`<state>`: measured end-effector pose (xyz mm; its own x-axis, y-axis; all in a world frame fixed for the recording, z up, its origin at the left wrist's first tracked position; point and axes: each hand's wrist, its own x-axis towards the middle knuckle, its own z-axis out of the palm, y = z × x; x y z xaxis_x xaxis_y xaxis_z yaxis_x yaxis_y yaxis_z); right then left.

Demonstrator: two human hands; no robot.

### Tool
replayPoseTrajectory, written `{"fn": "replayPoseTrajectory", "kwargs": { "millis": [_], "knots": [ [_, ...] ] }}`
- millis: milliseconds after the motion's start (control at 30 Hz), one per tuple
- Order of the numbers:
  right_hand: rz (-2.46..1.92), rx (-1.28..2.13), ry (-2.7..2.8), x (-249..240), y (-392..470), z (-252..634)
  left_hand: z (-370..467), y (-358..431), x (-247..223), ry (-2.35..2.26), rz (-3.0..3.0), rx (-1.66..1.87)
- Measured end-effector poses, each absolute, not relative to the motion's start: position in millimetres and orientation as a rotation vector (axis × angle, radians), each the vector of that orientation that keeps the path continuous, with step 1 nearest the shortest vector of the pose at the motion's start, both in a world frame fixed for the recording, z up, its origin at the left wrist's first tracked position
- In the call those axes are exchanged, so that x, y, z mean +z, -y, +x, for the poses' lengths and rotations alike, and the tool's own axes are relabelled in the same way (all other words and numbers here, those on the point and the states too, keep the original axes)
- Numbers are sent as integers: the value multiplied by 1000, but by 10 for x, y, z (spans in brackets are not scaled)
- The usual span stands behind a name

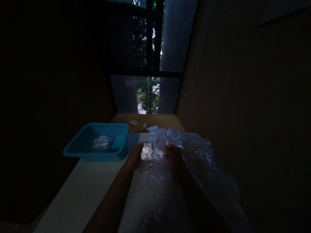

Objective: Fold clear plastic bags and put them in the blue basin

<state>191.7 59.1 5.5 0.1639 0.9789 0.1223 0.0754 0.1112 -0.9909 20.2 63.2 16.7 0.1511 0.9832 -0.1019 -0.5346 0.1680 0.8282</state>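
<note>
"One tall window (171,94) at the far end, dark-framed, greenery (148,102) beyond the glass. Main working surface?"

"White table (97,191), running from the near edge towards the window. Behind it, a yellowish sill (173,121)."

"Next in size?"

"Clear plastic film (201,157), crumpled, spread over the table's right side and up to its far edge. Then a blue basin (103,158), open-topped, at the table's far left."

"Hands?"

"Both reach forward over the far half of the table, a little apart. Left hand (134,158): fingers curled closed on the left end of the held packet (152,151). Right hand (175,156): fingers drawn together, apparently pinching its right end; light is poor on that side, so contact is read mostly from the outline."

"Position of that packet?"

"Between the two hands, right of the basin, film behind it and to its right. Clear, shiny, wrinkled; left part brighter. Contents: cannot tell."

"Inside the basin?"

"One shiny plastic bundle (103,142)."

"Smallest items?"

"On the sill, a small red-and-white object (146,125) near the film; left of it, a whitish scrap (133,122)."
</note>
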Motion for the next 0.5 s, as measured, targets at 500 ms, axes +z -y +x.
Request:
{"fn": "replayPoseTrajectory", "kwargs": {
  "millis": [500],
  "knots": [
    [-1095,1170,838,35,-591,1879,153,-689,8,-873,770,1240]
  ]
}}
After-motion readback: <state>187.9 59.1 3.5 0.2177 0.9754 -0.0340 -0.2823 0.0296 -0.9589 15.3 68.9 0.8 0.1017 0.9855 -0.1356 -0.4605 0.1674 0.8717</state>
